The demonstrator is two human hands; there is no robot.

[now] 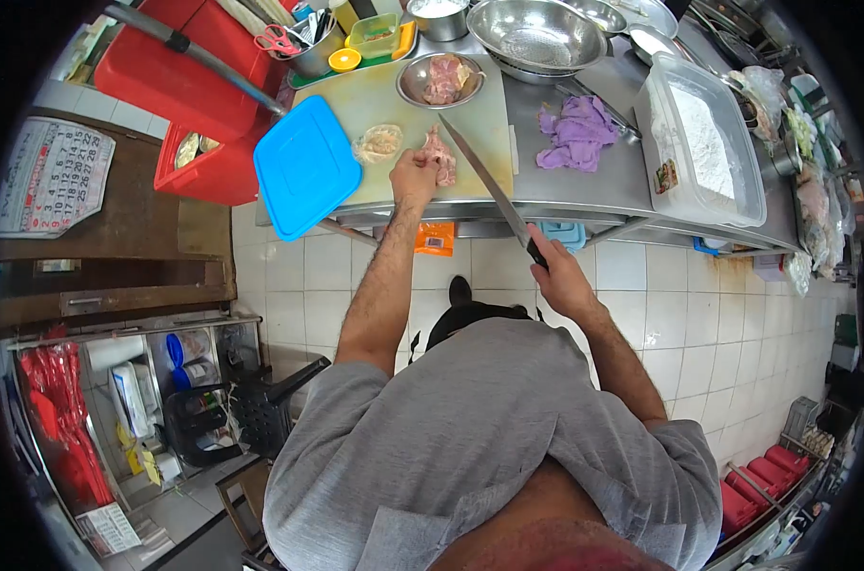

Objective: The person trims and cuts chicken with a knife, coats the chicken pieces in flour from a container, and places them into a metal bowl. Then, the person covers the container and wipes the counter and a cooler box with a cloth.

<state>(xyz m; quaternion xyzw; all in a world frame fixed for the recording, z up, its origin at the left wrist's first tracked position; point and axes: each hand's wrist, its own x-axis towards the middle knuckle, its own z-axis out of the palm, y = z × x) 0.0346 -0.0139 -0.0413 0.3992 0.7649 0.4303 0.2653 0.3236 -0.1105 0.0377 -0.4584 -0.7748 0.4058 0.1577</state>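
Note:
My left hand [415,178] is closed at the near edge of a piece of raw meat [438,157], its fingers pinching that edge. The meat lies on a pale cutting board [384,105]. In my right hand [562,276] is a long kitchen knife [489,186], gripped by its dark handle. Its blade slants up and to the left, with the tip near the meat. A pale, fatty-looking piece [377,144] rests on the board to the left. Behind the meat stands a metal bowl [413,88] holding more raw meat [448,79].
A blue lid [308,167] overlaps the board's left side, beside a red cooler [203,171]. To the right lie a purple cloth [576,133] and a clear tub of white powder [703,143]. A large colander [536,38] and a halved orange [344,60] are at the back.

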